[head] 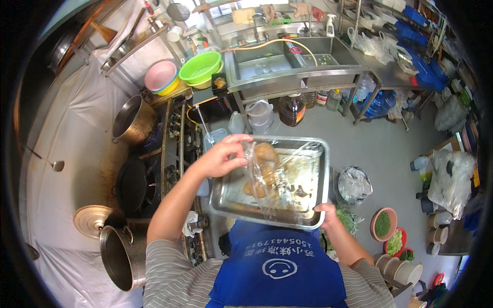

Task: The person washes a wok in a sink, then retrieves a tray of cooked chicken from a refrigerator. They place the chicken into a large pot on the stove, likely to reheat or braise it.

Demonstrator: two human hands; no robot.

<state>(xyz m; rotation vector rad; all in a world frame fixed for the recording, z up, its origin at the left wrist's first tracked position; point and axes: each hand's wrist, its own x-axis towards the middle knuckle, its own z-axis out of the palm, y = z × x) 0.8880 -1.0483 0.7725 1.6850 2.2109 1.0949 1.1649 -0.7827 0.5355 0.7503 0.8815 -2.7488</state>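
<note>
A rectangular stainless-steel tray (231, 213) is held before my blue apron (277, 246), tilted slightly. My right hand (328, 214) grips its near right corner, thumb over the rim. With my left hand (230, 156) I pinch crumpled clear cling film (252, 163) at the tray's far left side. That film is gathered back across the tray, and more of it stretches over the right part. Brown pieces of cooked food (265, 154), apparently meat, lie inside, partly under the film. Some brownish liquid and dark bits show on the tray floor.
On my left runs a gas range with a deep pot (134, 119), a wok (131, 184) and a tall stockpot (121, 258). A double steel sink (265, 77) stands ahead. To the right, a lined bin (353, 184) and a bowl of chopped greens (383, 223) sit low.
</note>
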